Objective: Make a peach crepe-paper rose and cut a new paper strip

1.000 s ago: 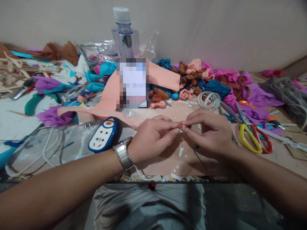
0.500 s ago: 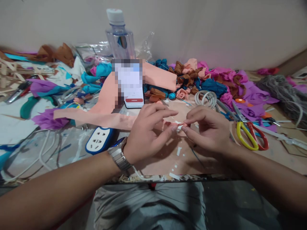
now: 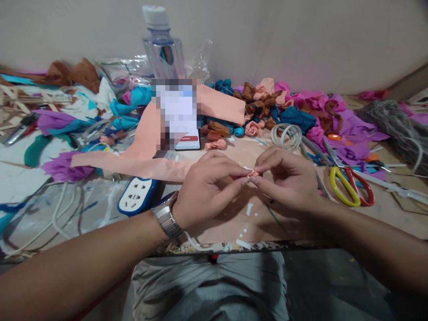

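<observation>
Between my two hands is a small rolled piece of peach crepe paper (image 3: pixel 254 174), mostly hidden by my fingertips. My left hand (image 3: pixel 210 185), with a steel watch on its wrist, pinches the piece's left side between thumb and forefinger. On the other side, the thumb and forefinger of my right hand (image 3: pixel 289 178) are closed on it. A long peach crepe strip (image 3: pixel 147 167) runs leftward behind my left hand. Behind my hands lie a peach paper rose (image 3: pixel 253 129) and a loose peach bud (image 3: pixel 216 144).
A phone (image 3: pixel 187 140) leans near a clear bottle (image 3: pixel 163 55). A blue-and-white power strip (image 3: pixel 135 196) sits left of my watch. Scissors with yellow and red handles (image 3: pixel 344 187), tape rolls (image 3: pixel 286 137), grey yarn (image 3: pixel 388 129) and crumpled coloured paper (image 3: pixel 297 119) surround the work area.
My left fingers opened off the paper half a second ago, showing a loose peach tail, and now pinch it again. The view has shifted slightly to the right.
</observation>
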The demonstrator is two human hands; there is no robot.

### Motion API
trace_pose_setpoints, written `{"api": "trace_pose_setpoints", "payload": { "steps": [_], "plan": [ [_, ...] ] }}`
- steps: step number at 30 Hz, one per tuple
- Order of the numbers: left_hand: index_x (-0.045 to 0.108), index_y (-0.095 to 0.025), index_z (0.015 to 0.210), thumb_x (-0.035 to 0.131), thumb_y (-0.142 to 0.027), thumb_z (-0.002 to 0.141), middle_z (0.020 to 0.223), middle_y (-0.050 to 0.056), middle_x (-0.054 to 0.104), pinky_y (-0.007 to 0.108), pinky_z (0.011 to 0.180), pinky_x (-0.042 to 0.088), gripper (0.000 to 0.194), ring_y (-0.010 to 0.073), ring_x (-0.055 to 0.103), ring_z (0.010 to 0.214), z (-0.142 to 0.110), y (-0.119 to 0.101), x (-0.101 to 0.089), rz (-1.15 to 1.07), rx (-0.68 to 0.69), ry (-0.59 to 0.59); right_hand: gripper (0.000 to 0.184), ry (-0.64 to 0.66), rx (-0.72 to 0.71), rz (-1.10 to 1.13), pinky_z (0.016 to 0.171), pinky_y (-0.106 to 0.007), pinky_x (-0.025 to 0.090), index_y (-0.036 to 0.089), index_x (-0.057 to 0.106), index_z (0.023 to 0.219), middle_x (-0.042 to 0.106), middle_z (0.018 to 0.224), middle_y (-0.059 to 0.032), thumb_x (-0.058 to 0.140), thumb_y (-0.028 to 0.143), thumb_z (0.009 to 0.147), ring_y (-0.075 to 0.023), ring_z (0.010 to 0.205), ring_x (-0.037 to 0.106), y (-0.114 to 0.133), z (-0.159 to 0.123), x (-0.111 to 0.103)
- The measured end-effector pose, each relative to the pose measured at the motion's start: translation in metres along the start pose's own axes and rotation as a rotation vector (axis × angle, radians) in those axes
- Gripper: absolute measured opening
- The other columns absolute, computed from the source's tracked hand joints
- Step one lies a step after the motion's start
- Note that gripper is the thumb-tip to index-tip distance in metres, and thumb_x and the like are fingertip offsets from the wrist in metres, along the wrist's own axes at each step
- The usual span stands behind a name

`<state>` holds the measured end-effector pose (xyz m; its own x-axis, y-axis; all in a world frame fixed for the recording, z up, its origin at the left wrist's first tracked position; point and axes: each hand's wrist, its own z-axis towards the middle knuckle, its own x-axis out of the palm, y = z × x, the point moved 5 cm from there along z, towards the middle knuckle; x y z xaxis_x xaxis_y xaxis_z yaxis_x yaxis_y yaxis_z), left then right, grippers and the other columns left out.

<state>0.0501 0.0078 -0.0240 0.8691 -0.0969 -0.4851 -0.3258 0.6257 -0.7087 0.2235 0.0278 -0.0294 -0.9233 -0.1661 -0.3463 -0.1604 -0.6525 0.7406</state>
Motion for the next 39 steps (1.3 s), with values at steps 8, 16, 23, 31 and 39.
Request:
{"api": "trace_pose_setpoints", "payload": {
  "steps": [8, 16, 23, 31, 39],
  "plan": [
    [0.078, -0.024, 0.111, 0.064, -0.025, 0.093, 0.097, 0.005, 0.080, 0.037, 0.091, 0.049, 0.022, 0.0172, 0.068, 0.086, 0.000, -0.001, 0.003, -0.050, -0.001, 0.064, 0.015, 0.000, 0.040, 0.013, 0.066, -0.034, 0.051, 0.024, 0.063, 0.078, 0.065, 0.075, -0.0014, 0.077, 0.020, 0.079, -0.0172, 0.070, 0.062, 0.000, -0.003, 0.002],
    [0.080, -0.019, 0.098, 0.070, -0.025, 0.090, 0.090, 0.005, 0.079, 0.031, 0.082, 0.053, 0.014, 0.0160, 0.067, 0.085, 0.000, 0.001, 0.003, -0.141, -0.085, 0.026, 0.014, 0.019, 0.032, 0.029, 0.065, -0.031, 0.053, 0.024, 0.065, 0.078, 0.069, 0.077, -0.0005, 0.076, 0.016, 0.080, -0.0160, 0.070, 0.066, 0.000, -0.007, 0.005],
    [0.079, -0.020, 0.095, 0.068, -0.025, 0.091, 0.091, 0.004, 0.078, 0.031, 0.085, 0.054, 0.012, 0.0162, 0.069, 0.087, -0.001, 0.004, 0.000, -0.126, -0.109, -0.012, 0.013, 0.061, -0.058, -0.068, 0.066, -0.032, 0.056, 0.025, 0.072, 0.087, 0.074, 0.080, -0.0014, 0.078, 0.016, 0.079, -0.0176, 0.073, 0.069, 0.007, -0.003, 0.002],
    [0.077, -0.019, 0.095, 0.066, -0.023, 0.092, 0.092, 0.004, 0.077, 0.030, 0.086, 0.053, 0.012, 0.0151, 0.068, 0.088, -0.001, 0.002, -0.002, -0.103, -0.084, -0.010, 0.019, 0.031, -0.039, -0.128, 0.069, -0.032, 0.056, 0.025, 0.074, 0.096, 0.072, 0.082, -0.0013, 0.079, 0.017, 0.080, -0.0162, 0.072, 0.067, 0.008, -0.001, 0.000],
    [0.079, -0.022, 0.100, 0.068, -0.025, 0.091, 0.094, 0.004, 0.079, 0.033, 0.088, 0.054, 0.014, 0.0170, 0.068, 0.090, -0.001, 0.005, 0.000, -0.110, -0.086, -0.016, 0.023, -0.007, -0.165, -0.261, 0.063, -0.031, 0.055, 0.029, 0.079, 0.100, 0.070, 0.083, -0.0027, 0.076, 0.015, 0.082, -0.0167, 0.072, 0.066, 0.018, 0.001, -0.001]
  ]
}}
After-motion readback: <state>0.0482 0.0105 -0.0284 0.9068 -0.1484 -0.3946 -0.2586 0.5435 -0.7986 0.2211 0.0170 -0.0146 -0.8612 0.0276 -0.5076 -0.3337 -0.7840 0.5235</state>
